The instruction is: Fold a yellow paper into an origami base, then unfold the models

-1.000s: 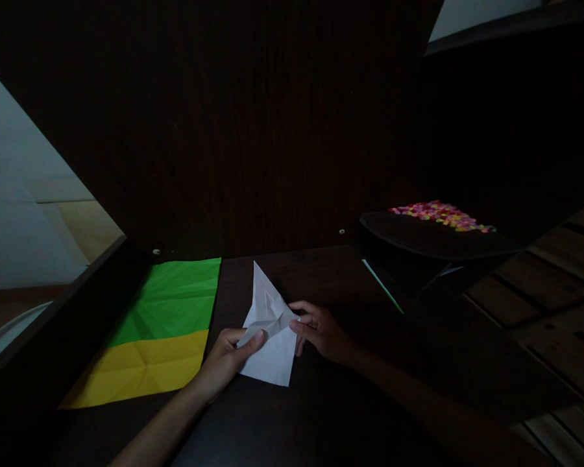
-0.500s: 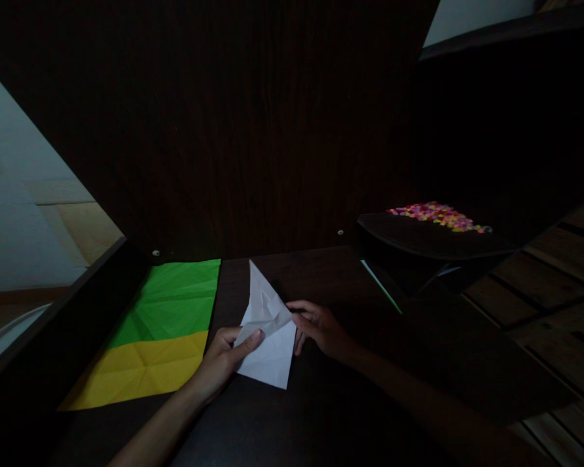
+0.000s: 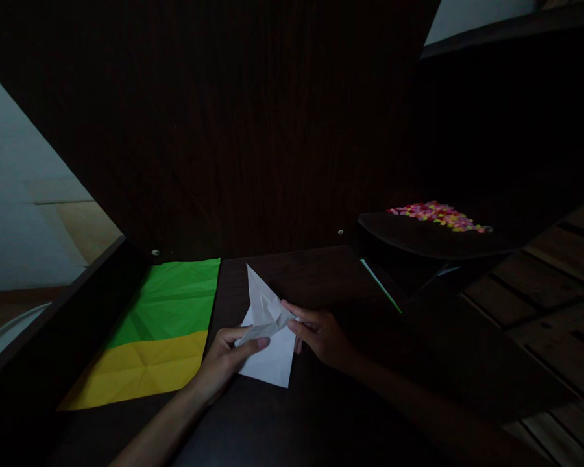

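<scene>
Between both hands is a partly folded sheet of white paper (image 3: 272, 357), with a pointed flap standing up at its far end. My left hand (image 3: 226, 357) grips its left side, the thumb lying on top across the fold and the fingers mostly hidden beneath. At the right edge, my right hand (image 3: 321, 331) pinches a raised fold between thumb and forefinger. Left of the paper lies a creased green sheet (image 3: 175, 301), and a creased yellow sheet (image 3: 150, 370) shows directly in front of it; whether they overlap I cannot tell.
A dark wooden panel (image 3: 253, 143) rises behind the dark work surface (image 3: 292, 428). On a rounded dark shelf (image 3: 418, 240) at the right sits a heap of small pink, red and yellow pieces (image 3: 440, 214). A thin pale green strip (image 3: 380, 286) lies below that shelf.
My right forefinger has come over onto the top of the fold, and my left thumb has slid slightly right. The paper's upright tip has shifted a little left and nearer.
</scene>
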A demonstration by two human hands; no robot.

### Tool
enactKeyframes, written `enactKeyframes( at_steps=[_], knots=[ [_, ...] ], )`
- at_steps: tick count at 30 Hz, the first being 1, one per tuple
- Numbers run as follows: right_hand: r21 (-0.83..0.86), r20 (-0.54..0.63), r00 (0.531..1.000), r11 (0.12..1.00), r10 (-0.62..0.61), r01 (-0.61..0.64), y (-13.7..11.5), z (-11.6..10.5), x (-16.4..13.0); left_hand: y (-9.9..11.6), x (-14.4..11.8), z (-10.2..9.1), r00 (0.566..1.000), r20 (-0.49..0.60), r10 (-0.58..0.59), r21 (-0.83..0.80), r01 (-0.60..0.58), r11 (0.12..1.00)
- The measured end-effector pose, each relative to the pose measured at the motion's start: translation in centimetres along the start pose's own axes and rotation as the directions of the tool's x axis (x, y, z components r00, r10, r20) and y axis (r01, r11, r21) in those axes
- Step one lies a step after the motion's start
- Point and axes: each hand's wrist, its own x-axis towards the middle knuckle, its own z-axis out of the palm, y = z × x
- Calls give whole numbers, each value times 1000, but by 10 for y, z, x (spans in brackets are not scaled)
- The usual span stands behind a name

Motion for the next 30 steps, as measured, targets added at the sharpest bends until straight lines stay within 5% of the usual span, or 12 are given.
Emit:
enactKeyframes(
  at_steps=[30],
  knots=[
    [43,12,1000,999,-1,0,6,-1,0,0,0,1,999,38,11,-84,-8,996]
  ],
)
